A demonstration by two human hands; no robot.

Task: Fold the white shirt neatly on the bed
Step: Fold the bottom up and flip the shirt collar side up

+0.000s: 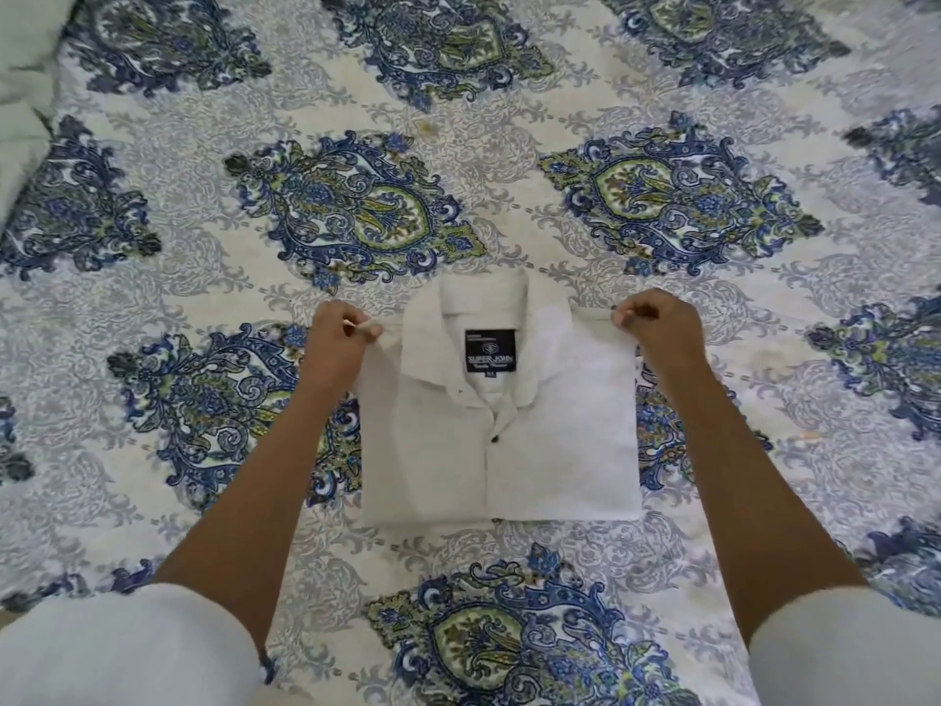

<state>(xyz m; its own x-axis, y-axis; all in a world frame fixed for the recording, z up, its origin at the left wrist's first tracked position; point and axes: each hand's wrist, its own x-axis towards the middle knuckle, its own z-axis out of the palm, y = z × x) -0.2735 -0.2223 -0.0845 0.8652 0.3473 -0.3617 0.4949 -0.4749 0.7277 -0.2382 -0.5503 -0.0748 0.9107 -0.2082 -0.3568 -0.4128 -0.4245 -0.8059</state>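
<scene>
Since the bed (509, 119) fills the whole view, its blue-and-green paisley cover is the ground for everything else; pale bedding (25, 68) bunches at the far left corner. White shirt (534, 450) lies on the cover at centre, front up, already folded to a compact, near-square packet, collar end away from the person, bottom fold nearest them. Long axis, so far as it has one, runs straight away from the person, placket down the middle. Left hand (336, 343) at the left shoulder corner, right hand (654, 328) at the right shoulder corner, both at the far edge. So the body of the packet lies between the hands and back toward the person from the fingers. Neither hand is nearer; they mirror each other. Each pinches its corner between thumb and forefinger, other fingers curled in. Both corners look drawn slightly outward, the rest flat. Judgement: folding nearly done; this reads as a last squaring or a lift of the packet. The pull should be even on both sides, or the collar (422, 349) may skew. Collar lies spread open, showing a dark neck label (490, 351) that reads "SUPER JOHN"; the script line beneath and the small size tab are too small to read. One dark button (495, 439) sits on the placket.
</scene>
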